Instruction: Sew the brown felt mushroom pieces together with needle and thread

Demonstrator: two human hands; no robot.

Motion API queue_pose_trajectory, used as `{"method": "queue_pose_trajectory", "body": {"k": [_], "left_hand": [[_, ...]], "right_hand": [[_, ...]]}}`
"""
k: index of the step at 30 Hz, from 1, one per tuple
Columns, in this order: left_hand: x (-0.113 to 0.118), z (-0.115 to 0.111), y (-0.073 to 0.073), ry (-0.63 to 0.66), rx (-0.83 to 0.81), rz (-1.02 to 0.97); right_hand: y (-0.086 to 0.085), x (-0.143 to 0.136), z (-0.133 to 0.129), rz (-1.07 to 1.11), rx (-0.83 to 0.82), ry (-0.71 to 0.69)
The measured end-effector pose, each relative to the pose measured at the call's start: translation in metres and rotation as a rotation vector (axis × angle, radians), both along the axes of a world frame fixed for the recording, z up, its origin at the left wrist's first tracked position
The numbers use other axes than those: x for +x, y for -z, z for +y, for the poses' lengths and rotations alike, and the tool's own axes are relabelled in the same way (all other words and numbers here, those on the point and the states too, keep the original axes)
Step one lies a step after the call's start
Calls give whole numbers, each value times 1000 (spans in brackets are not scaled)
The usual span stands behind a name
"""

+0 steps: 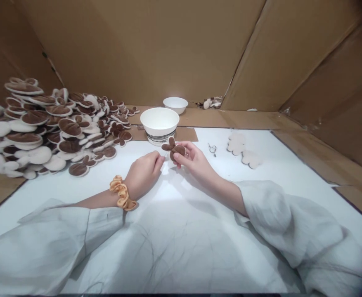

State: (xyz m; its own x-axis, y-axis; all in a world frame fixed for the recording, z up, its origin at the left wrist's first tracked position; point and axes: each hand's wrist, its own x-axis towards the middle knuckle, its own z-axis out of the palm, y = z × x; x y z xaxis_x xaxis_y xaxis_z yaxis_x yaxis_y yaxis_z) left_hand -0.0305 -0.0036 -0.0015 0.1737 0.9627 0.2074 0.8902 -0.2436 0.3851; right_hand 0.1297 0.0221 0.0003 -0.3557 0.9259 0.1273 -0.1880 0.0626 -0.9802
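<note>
My right hand (193, 159) grips a small brown plush bunny-head piece (178, 152) with a pale edge, thumb in front and fingers behind. Its two ears point up and to the left. Just left of it, my left hand (145, 171) is closed with the fingertips pinched together; whatever they may hold is too small or hidden to make out. An orange scrunchie (123, 193) circles the left wrist. Right of the hands lie some small dark wire-like bits (212, 149) and pale scalloped flat pieces (236, 143) on the white tabletop (174, 247).
A tall heap of brown-and-white plush bunny pieces (71, 128) fills the left side. Behind my hands stands a white bowl (159, 119) with dark lines round its lower part, and a smaller white bowl (175, 105) is farther back. Cardboard walls (143, 49) enclose the table.
</note>
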Motion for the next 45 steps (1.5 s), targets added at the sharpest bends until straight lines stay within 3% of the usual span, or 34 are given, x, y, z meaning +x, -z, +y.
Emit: {"method": "queue_pose_trajectory", "body": {"k": [4,9,19,26,36,40,45], "left_hand": [[-8,-6,1,25,-7,-183],[-18,-13,0,12,22,-260],[-22,-18,-4,-54,1,-291],[-21,-19,-7,-78,-67,-274],[-16,-26,-5,-5,29,-343],[-17,-27,-8,18,92,-270],[-20,-23,-11,90,266,-131]], "right_hand": [[6,-17,11,24,59,-111],[7,-27,19,-1,119,-208],[15,-25,19,-64,28,-179],[7,-23,13,-4,-14,-158],[6,-22,7,-6,6,-178],[6,-21,6,-46,36,-172],[11,-21,6,-91,94,-279]]}}
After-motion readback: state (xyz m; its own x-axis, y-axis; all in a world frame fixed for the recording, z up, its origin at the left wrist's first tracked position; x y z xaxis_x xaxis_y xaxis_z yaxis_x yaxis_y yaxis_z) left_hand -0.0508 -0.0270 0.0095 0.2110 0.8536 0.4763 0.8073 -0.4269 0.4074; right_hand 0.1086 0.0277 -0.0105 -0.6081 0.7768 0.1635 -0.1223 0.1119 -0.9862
